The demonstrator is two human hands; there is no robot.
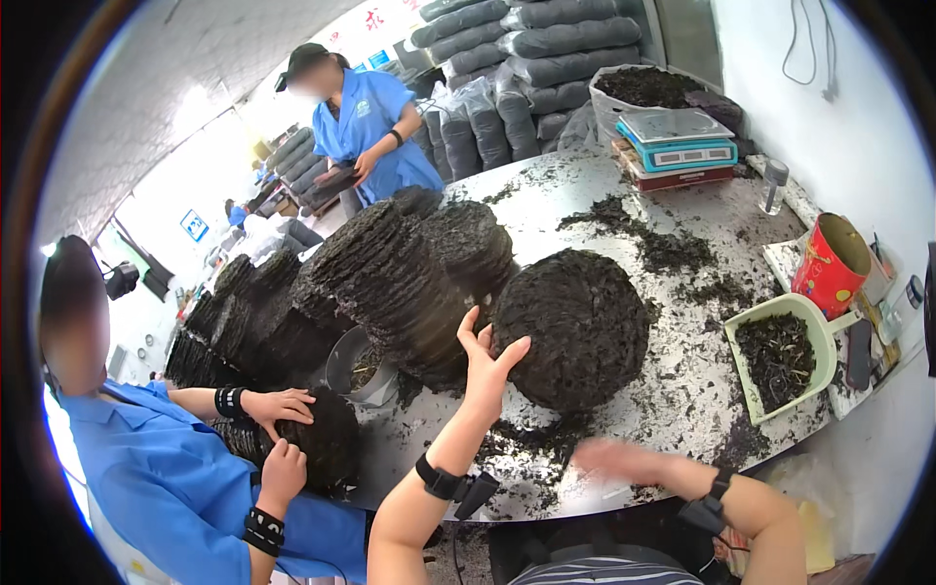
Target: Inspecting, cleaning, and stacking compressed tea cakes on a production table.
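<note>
A round, dark, rough-textured cake (pixel 573 330), which looks like dried seaweed, is at the middle of the metal table. My left hand (pixel 490 359) holds it by its left edge, the thumb lying over the rim and the other fingers at the side by the stack. Loose dark flakes (pixel 546 434) lie below the cake. Over the table's near edge, right of those flakes, my right hand (pixel 624 460) is smeared by motion, so its fingers cannot be made out. Just left of the cake rise tall, leaning stacks of similar cakes (pixel 380 283).
A pale green dustpan (pixel 827 366) holding dark scraps sits at right, beside a red can (pixel 829 268). A blue scale (pixel 682 151) stands at the back. A metal ring (pixel 356 366) lies near the stacks. One co-worker (pixel 166 468) handles cakes at left; another (pixel 366 127) stands beyond the table.
</note>
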